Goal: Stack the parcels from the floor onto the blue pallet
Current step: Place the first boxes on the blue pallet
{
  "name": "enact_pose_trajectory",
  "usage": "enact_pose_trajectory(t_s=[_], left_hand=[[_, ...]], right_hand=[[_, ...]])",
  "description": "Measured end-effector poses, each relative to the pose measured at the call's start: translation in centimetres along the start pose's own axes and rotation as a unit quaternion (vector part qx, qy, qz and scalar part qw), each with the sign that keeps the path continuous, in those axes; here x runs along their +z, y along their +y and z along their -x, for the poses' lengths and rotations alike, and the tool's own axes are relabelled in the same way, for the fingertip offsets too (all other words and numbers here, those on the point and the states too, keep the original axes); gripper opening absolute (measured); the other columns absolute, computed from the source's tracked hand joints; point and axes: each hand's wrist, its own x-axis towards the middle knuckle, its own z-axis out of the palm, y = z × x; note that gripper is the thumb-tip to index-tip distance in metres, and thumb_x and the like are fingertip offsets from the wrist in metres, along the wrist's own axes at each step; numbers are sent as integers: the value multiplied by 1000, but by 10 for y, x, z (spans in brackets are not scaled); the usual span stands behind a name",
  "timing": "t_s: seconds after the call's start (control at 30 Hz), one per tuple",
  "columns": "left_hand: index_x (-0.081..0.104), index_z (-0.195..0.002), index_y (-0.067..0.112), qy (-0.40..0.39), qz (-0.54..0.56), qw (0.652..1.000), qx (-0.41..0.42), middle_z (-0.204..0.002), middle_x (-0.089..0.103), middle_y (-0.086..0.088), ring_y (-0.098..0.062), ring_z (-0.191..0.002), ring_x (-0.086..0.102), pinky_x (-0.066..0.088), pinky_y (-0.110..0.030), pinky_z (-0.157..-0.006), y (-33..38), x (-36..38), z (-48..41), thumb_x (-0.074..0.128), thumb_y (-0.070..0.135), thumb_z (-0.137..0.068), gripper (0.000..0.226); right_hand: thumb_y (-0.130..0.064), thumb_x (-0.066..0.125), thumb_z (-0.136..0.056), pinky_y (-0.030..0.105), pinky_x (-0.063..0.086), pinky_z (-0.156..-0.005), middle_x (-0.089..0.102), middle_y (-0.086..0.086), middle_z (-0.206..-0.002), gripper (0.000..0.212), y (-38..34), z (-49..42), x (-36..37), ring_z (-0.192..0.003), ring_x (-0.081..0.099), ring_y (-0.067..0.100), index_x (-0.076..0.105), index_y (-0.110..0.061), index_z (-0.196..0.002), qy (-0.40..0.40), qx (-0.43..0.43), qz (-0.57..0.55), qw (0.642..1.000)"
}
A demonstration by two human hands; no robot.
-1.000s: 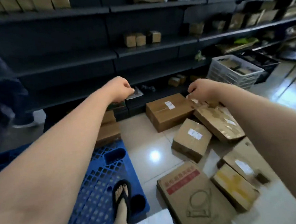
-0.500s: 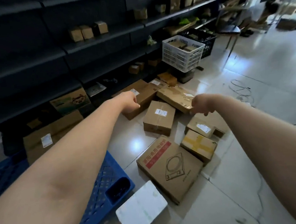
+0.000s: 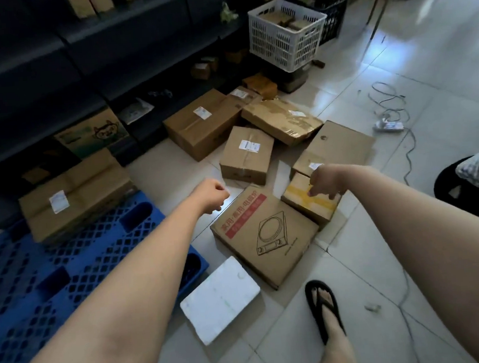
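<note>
Dim light; the dark shelving [image 3: 114, 34] at the top is cut off by the frame, and the small cartons on it are too blurred to count. One box with a cartoon animal print [image 3: 93, 135] sits half hidden under the lowest shelf. The contents of the white lattice crate [image 3: 284, 33] are hard to make out.

Blue pallet [image 3: 40, 269]: moulded plastic, open diamond grid, cut off at the left edge. One parcel on it, a wide flat carton with a white label [image 3: 74, 193], at the far edge.

On the tiled floor [image 3: 398, 113], eight cardboard parcels counted in a loose cluster: a large one with a printed cooktop drawing and red band [image 3: 265, 236], a small one with yellow tape [image 3: 311, 204], a squarish taped one [image 3: 246, 155], a long brown one [image 3: 200, 124], a crumpled glossy-taped one [image 3: 281, 120], a flat plain one [image 3: 340, 146], and two small ones behind, partly hidden. One white foam slab [image 3: 221, 299] lies just beside the pallet corner.

Left hand [image 3: 211, 196] is curled into a loose fist above the floor, holding nothing. Right hand [image 3: 323, 184] hangs with fingers drooping, tips at the top of the yellow-taped parcel; whether they touch it, I cannot tell. One foot in a black flip-flop [image 3: 325, 311] stands on the tiles. A tangled white cable [image 3: 392, 108] lies at right.
</note>
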Motion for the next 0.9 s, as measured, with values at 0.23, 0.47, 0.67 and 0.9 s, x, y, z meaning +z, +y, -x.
enact_pose_trajectory(t_s=[0.23,0.47,0.67,0.9], left_hand=[[67,-92,10,-10,-52,994,-97,-91,64,-6,-20,-82,60,47,-29,-69,26,90,-85,56,26,-89,20],[55,-78,15,30,162,947,-274,-76,52,-4,-22,-74,50,47,-34,-73,-25,237,-152,54,25,-92,18],[63,-97,1,58,275,875,-394,-111,63,-22,-34,-103,60,50,-42,-96,-142,374,-242,54,26,-93,27],[40,-140,7,92,350,788,-498,-143,46,-14,-34,-129,47,39,-45,-108,-255,514,-332,66,49,-80,78]], right_hand=[[-30,56,-91,35,48,-93,56,10,-126,49,80,-117,-4,-113,56,26,48,-11,-135,-29,-45,19,998],[-30,49,-93,37,49,-89,57,14,-128,46,149,-245,66,-112,57,32,44,-11,-135,-27,-106,83,990],[-42,53,-90,30,44,-78,57,14,-126,57,174,-397,202,-110,57,31,43,-12,-138,-74,-80,61,992],[-51,71,-73,36,53,-75,62,6,-86,60,197,-550,324,-87,63,28,58,-8,-113,-7,79,-108,991]])
